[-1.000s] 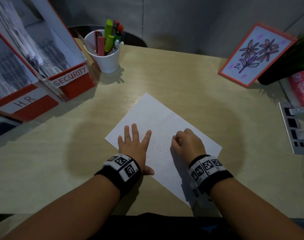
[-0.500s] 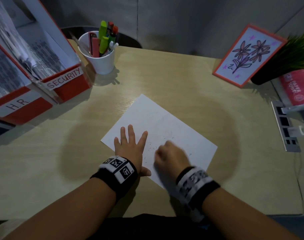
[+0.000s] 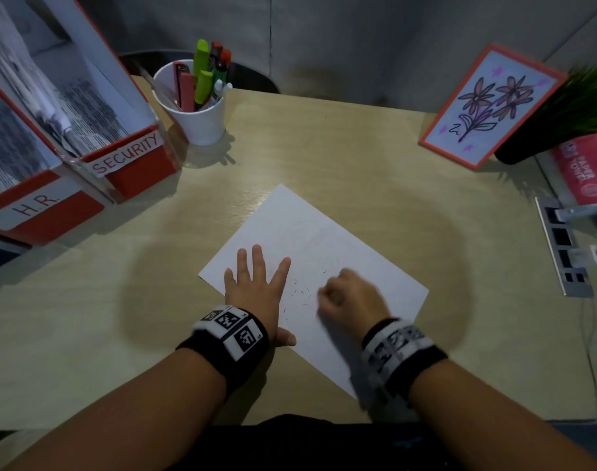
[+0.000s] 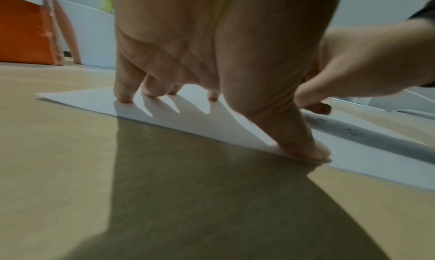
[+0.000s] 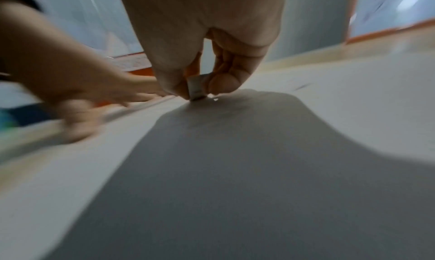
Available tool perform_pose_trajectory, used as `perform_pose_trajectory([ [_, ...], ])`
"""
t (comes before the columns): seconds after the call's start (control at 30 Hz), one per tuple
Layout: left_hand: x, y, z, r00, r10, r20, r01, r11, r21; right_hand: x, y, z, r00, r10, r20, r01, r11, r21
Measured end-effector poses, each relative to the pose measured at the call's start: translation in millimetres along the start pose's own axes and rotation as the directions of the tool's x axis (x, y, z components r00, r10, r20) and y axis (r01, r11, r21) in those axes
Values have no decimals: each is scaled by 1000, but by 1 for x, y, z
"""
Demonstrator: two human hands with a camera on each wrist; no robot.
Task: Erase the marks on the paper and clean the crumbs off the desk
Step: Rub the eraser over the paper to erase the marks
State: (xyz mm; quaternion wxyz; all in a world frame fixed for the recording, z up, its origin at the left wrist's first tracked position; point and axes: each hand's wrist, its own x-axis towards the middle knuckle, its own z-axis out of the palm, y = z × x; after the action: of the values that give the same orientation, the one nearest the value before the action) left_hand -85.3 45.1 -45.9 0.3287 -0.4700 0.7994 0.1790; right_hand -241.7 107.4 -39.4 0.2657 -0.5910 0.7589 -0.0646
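Paper (image 3: pixel 341 239) | left hand (image 3: pixel 256 287) presses flat | right hand (image 3: pixel 353 297) pinches eraser (image 5: pixel 196 89)

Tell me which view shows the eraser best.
The right wrist view: the small white eraser shows pinched in the right hand, its tip on the paper. In the head view the fist hides it; the left wrist view shows only blurred fingers.

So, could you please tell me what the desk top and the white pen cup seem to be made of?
The desk top looks like pale wood-grain laminate, or possibly veneer: fine straight grain lines under a smooth, faintly glossy surface. The white pen cup appears to be plastic or glazed ceramic: plain, smooth, opaque walls with a soft sheen. The pictures cannot settle which.
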Motion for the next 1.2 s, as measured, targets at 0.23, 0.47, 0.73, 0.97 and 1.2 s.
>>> perform_pose_trajectory([
  [0.23, -2, 2, -1, 1000, 20, -8, -21, 999, -27, -8, -26, 11, 993, -111, 27, 111, 994, -7],
  [0.47, -4, 3, 0, 999, 22, 39, -21, 1000, -21, 37, 36, -25, 976, 163, -147, -168, 986, -20],
  [0.73, -3, 7, -4, 999, 7, 41, -8, 1000, 11, 13, -3, -6, 997, -82, 16, 83, 994, -73],
  [0.97, -3, 7, -5, 999, 1, 46, -1, 1000, 15, 2, -28, 4, 987, -138, 81, 144, 987, -73],
  [1.2, -4, 7, -4, 999, 5, 52, -5, 1000, 5, 49, 17, -27, 986, 136, -97, -138, 990, -23],
])
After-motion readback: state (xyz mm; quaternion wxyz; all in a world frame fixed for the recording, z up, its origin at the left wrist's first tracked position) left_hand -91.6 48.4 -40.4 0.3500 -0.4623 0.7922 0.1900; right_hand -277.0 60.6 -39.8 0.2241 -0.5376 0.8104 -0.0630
